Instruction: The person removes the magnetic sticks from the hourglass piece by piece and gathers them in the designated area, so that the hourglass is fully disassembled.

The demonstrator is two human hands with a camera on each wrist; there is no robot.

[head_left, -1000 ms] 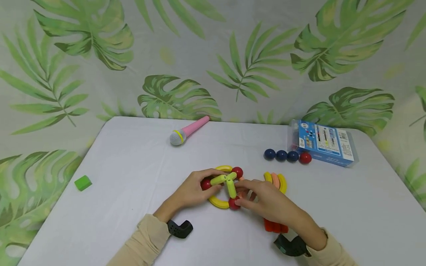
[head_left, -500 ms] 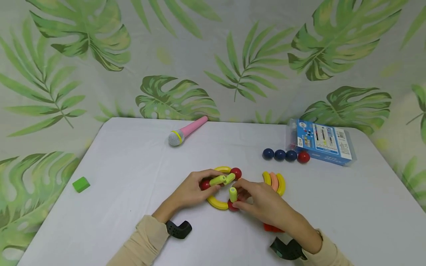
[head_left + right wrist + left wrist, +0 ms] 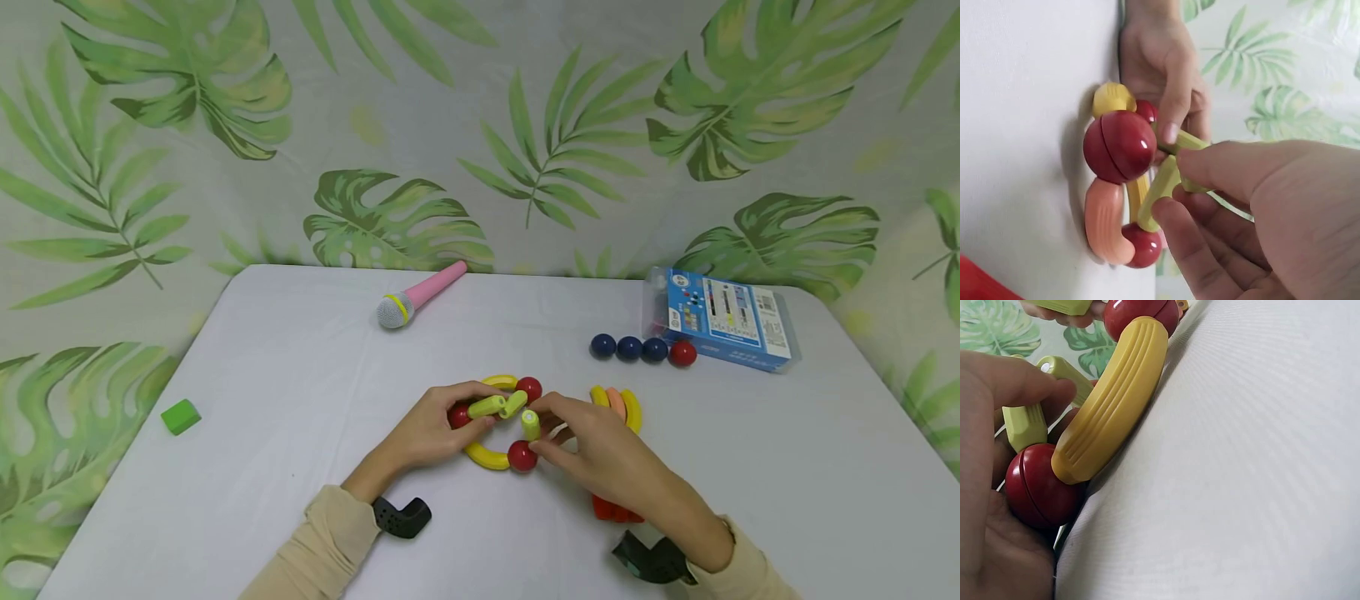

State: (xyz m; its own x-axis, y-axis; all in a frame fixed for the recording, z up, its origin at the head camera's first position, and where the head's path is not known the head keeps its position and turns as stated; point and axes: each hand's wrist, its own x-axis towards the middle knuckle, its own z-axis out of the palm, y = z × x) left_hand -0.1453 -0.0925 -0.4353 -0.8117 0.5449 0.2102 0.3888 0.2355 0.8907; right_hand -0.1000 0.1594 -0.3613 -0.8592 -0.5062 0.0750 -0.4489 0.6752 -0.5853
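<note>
A ring of red balls [image 3: 522, 456] and curved yellow sticks [image 3: 487, 457] lies on the table, with a curved salmon stick [image 3: 1107, 219] on its right side. Two light green magnetic sticks lean inward from its balls. My left hand [image 3: 431, 427] curls round the left ball [image 3: 1041, 487], its thumb and fingers about that ball's light green stick [image 3: 486, 406]. The far light green stick [image 3: 513, 404] rises from the far ball [image 3: 529, 388]. My right hand [image 3: 607, 442] pinches a third light green stick [image 3: 530, 423], apart from the near ball in the left wrist view.
Right of the ring lie spare curved sticks [image 3: 632, 410] and red sticks [image 3: 617, 509], partly hidden by my right arm. Dark blue balls [image 3: 628, 348] and a red ball [image 3: 682, 353] stand before a blue box [image 3: 727, 321]. A pink microphone [image 3: 423, 294] and green block [image 3: 181, 417] lie further left.
The light green stick in my right hand has come away from the other sticks' meeting point and from the near red ball. My left hand keeps its hold.
</note>
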